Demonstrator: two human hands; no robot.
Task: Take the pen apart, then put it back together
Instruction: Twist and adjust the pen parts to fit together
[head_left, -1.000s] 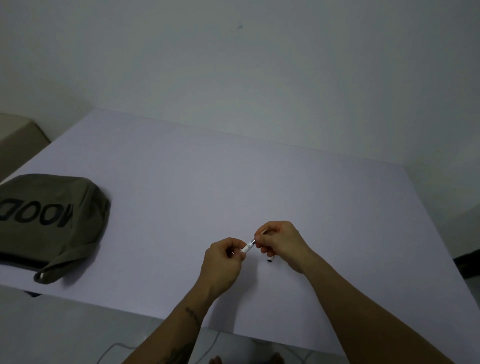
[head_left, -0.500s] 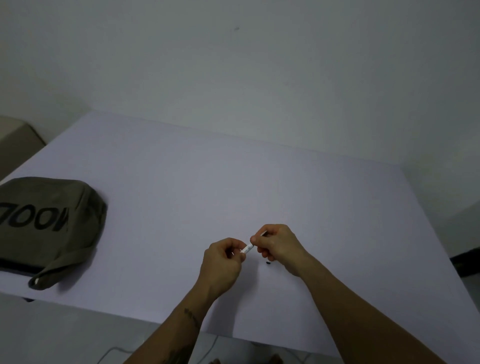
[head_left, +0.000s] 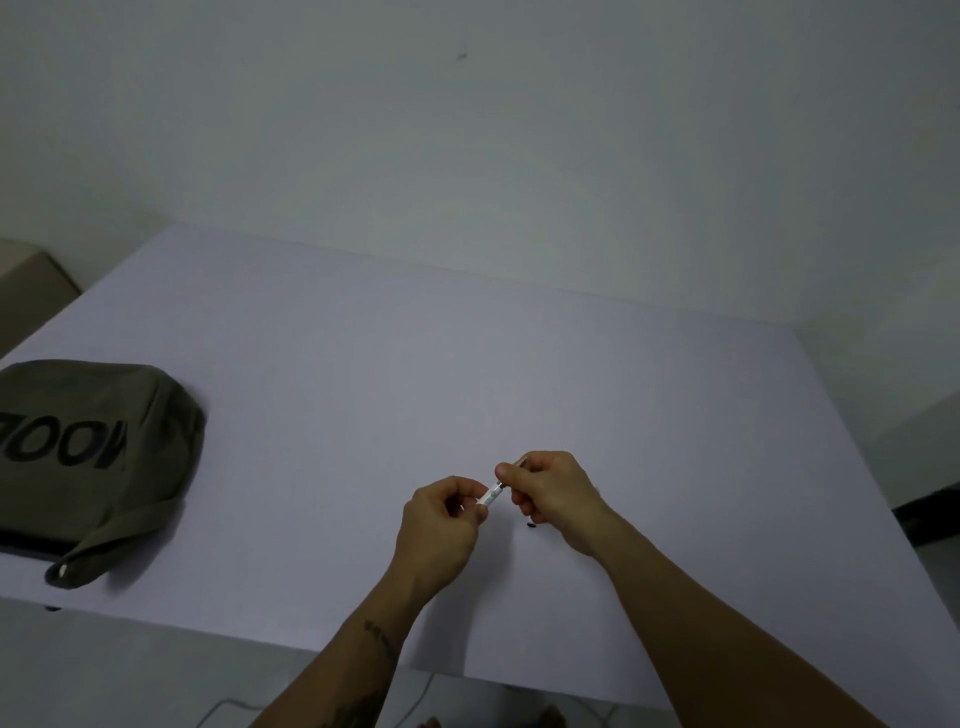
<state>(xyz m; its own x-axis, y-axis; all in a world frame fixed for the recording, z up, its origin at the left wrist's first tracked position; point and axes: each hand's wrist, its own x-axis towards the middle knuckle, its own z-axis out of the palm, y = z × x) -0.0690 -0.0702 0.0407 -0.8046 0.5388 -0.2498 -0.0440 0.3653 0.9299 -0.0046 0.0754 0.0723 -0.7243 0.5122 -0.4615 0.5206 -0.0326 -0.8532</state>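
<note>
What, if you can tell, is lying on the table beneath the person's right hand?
A small dark piece lies on the table just below the right hand. It is too small to identify, and the hand covers whatever lies further under it.

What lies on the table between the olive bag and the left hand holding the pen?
Nothing: in the head view, only bare table separates the bag from the left hand.
</note>
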